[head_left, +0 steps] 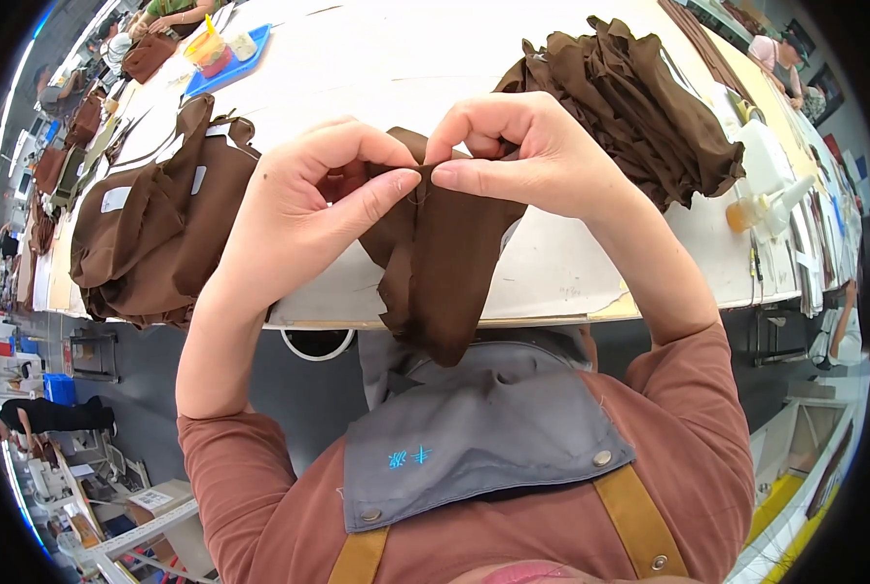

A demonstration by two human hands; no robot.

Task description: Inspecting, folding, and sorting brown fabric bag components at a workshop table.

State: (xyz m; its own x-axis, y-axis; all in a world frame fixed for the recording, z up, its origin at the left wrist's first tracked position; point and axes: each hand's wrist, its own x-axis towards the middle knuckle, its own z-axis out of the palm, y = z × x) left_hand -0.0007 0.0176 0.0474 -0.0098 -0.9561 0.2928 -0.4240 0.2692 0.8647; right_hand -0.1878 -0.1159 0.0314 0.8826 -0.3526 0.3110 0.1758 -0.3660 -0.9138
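A piece of brown fabric (444, 253) hangs from my two hands over the table's near edge, with a seam running down its middle. My left hand (342, 190) pinches its upper edge between thumb and forefinger. Right beside it, my right hand (508, 156) pinches the same edge, the thumb tips almost touching. To the left lies a heap of sewn brown fabric pieces (162, 224) with white patches on them. A gathered pile of ruffled brown fabric (639, 107) rests beyond my right hand.
A pale table (357, 49) spreads in front of me. At its far left is a blue tray (245, 66) with a yellow container (204, 51). A bottle with amber liquid (746, 212) and a white jug (764, 156) stand at the right. Other people work around the room.
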